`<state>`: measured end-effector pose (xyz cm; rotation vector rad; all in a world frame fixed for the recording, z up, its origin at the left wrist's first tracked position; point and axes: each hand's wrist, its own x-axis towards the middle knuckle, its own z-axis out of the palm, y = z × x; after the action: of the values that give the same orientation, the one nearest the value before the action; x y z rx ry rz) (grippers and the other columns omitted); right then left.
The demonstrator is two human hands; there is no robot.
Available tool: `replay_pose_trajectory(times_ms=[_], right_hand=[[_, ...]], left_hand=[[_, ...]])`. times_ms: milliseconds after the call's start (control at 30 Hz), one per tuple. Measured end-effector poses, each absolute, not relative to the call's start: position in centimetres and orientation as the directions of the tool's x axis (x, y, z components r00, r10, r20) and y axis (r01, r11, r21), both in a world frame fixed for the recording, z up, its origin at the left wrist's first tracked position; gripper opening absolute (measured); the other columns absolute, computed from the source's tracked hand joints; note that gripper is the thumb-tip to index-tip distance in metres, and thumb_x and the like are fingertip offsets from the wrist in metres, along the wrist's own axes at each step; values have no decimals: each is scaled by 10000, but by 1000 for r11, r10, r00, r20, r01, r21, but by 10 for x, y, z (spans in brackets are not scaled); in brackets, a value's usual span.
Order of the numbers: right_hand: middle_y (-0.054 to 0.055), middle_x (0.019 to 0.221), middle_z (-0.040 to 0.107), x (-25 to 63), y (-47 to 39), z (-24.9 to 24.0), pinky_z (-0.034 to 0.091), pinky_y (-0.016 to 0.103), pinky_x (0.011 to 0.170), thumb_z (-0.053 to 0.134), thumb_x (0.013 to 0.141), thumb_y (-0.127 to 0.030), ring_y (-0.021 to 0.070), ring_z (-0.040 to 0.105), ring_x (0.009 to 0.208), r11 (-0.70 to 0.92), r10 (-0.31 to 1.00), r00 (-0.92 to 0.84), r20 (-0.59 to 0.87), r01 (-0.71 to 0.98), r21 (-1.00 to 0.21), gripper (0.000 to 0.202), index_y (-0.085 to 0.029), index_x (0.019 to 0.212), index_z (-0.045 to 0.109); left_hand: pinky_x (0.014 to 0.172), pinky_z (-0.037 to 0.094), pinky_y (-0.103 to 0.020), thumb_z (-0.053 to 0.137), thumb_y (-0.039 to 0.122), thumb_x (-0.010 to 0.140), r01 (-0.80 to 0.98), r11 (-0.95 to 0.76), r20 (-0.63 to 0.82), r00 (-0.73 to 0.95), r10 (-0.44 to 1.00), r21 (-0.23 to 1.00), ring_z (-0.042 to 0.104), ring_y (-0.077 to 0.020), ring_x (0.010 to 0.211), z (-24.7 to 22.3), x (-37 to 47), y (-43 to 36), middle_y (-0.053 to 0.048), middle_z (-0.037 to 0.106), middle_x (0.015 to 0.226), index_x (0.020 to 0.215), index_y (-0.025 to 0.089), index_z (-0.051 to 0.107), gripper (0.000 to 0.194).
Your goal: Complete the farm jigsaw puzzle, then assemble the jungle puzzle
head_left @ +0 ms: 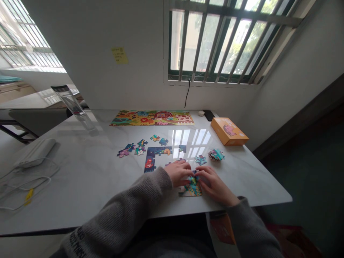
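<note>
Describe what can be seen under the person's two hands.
Colorful puzzle pieces show between and below the left hand and right hand, on the white table. Whatever lies directly beneath the palms and fingers is covered.

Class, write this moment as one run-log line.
left hand: at jigsaw section, left side | right hand: same section, right side | nearby: stacked jigsaw pieces | beyond: orange box, barn picture strip
</note>
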<state>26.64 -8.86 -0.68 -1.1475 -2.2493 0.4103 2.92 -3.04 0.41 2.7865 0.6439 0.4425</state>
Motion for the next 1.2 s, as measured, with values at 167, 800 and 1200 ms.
replay_pose_trajectory(times_ms=[167,800,1200], right_hand=[[77,1051,621,270,-104,-7,517,403,917,543,953,-215,234,589,1021,533,846,-399,354,657,-533,117,-237,1034,625],[63,1155,647,269,-125,-11,473,431,941,676,882,-203,256,560,1092,598,801,-503,325,708,-375,154,-275,1018,665],[62,1088,666,268,-123,-10,485,423,918,681,887,-225,255,576,1061,602,798,-512,318,702,-381,130,-276,1006,669]], left_hand=[[971,482,-405,671,338,913,382,-895,249,866,434,230,564,-255,1140,-4,43,-34,-76,620,1261,1183,276,678,277],[961,488,-376,621,170,911,334,-921,249,892,377,199,559,-240,1127,-11,37,-34,-60,644,1230,1024,249,716,167],[925,521,-338,588,175,939,320,-899,293,866,405,298,574,-216,1030,-14,44,-39,-84,656,1148,963,210,735,152]])
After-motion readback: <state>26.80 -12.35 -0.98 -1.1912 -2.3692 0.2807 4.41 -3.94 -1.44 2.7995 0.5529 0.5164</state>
